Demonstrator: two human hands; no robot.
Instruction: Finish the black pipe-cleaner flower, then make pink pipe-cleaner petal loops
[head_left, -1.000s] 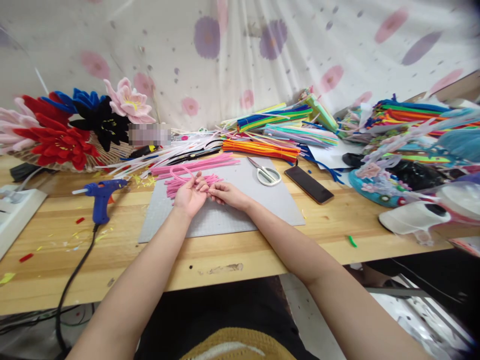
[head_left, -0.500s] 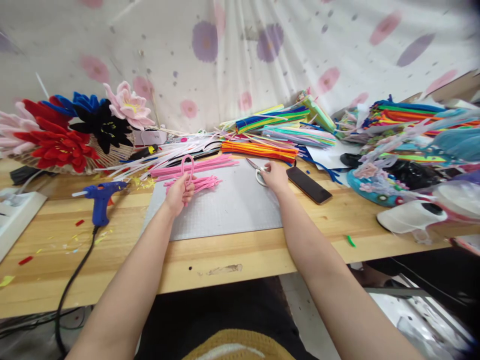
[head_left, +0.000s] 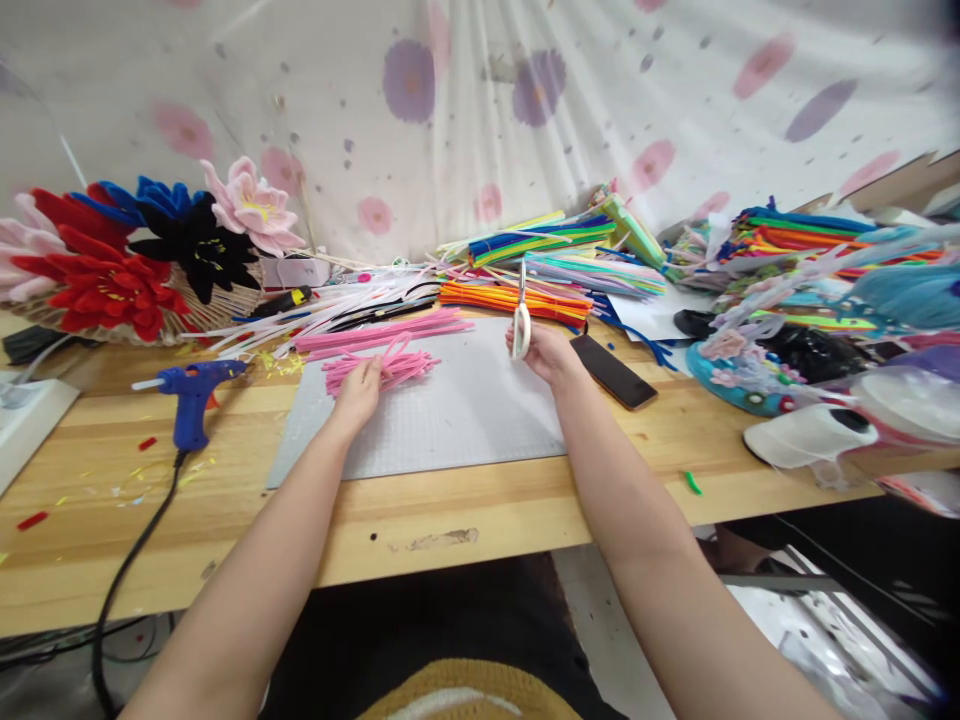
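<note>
My left hand (head_left: 361, 388) is closed on a pink pipe cleaner (head_left: 395, 347) bent into a loop, low over a bundle of short pink pipe cleaners (head_left: 415, 367); the fingertips are partly hidden. In my right hand (head_left: 550, 352) a pair of scissors (head_left: 522, 312) stands upright, fingers around the white handles and blades pointing up. Both hands are over or beside a grey cutting mat (head_left: 465, 420). Longer pink pipe cleaners (head_left: 390, 332) lie along the mat's back edge.
A blue glue gun (head_left: 192, 395) rests at the left, its cord hanging off the table. Beside my right hand lies a phone (head_left: 613, 371). Orange pipe cleaners (head_left: 510, 300) and other colours pile up behind. Fuzzy flowers (head_left: 112, 280) stand at the back left.
My right hand has lifted the scissors off the mat and turned them upright. My left hand has lowered the pink loop onto the short pink bundle.
</note>
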